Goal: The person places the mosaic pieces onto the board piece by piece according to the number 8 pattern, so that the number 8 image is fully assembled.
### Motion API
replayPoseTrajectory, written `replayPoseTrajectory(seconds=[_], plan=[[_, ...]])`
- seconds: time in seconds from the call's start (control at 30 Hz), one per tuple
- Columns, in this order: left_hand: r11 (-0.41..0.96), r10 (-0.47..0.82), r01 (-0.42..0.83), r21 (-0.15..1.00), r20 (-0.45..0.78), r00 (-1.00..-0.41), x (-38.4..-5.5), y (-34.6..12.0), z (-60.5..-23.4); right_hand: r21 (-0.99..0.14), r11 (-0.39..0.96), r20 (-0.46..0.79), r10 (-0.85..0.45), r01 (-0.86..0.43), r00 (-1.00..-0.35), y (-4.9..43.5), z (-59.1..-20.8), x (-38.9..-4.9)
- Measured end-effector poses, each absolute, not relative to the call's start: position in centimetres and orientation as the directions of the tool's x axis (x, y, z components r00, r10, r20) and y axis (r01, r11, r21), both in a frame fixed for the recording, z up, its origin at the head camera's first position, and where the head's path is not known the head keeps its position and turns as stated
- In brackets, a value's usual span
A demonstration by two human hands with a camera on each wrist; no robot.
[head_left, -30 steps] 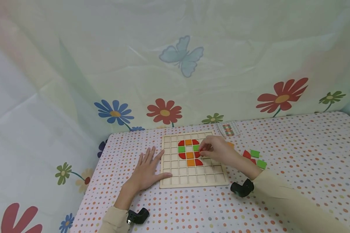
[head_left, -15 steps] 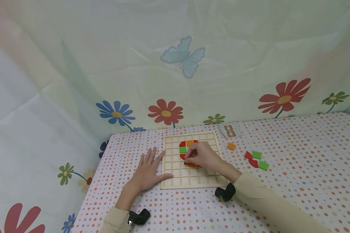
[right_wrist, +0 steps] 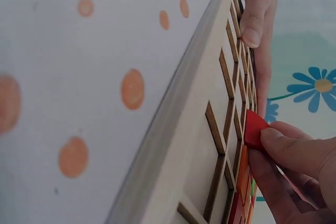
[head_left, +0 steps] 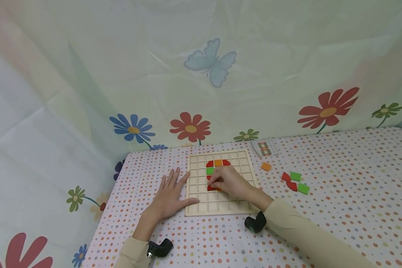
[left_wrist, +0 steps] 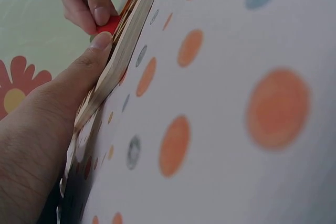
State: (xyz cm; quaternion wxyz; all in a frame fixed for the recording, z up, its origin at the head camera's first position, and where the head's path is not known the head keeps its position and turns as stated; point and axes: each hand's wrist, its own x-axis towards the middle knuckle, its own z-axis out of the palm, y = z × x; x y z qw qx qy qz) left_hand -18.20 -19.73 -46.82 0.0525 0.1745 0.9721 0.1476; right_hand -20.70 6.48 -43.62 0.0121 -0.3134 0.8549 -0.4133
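My right hand (head_left: 233, 183) pinches a red quarter-round tile (right_wrist: 255, 128) between thumb and fingertips. In the right wrist view this tile stands tilted at a cell of the wooden grid board (head_left: 202, 207), beside an orange tile (right_wrist: 243, 170). Red, orange and green tiles fill several cells, among them a green square (head_left: 210, 171) and an orange square (head_left: 218, 163); my right hand hides part of the pattern. My left hand (head_left: 169, 197) rests with fingers spread along the board's left side, its thumb (left_wrist: 89, 59) on the board's edge.
Right of the board lie an orange tile (head_left: 266, 166), two red tiles (head_left: 292, 186) and two green tiles (head_left: 303, 188). A pattern card (head_left: 265, 147) lies behind the board's right corner. A dotted cloth (head_left: 348, 186) covers the table, with a flowered curtain behind.
My right hand has moved left across the board with the red tile, from the pattern's right side to its lower left, and settled lower there. My left hand has stayed in place.
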Motion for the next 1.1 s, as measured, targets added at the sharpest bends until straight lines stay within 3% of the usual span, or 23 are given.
replayPoseTrajectory(seconds=[0.43, 1.1], plan=[[0.891, 0.372, 0.345, 0.294, -0.038, -0.928, -18.24, -19.82, -46.64, -0.555, 0.453, 0.243, -0.714, -0.698, -0.656, 6.59, -43.12, -20.86], [0.892, 0.374, 0.343, 0.295, -0.052, -0.926, -18.29, -19.87, -46.78, -0.555, 0.468, 0.293, -0.664, -0.688, -0.688, 6.52, -43.77, -20.36]])
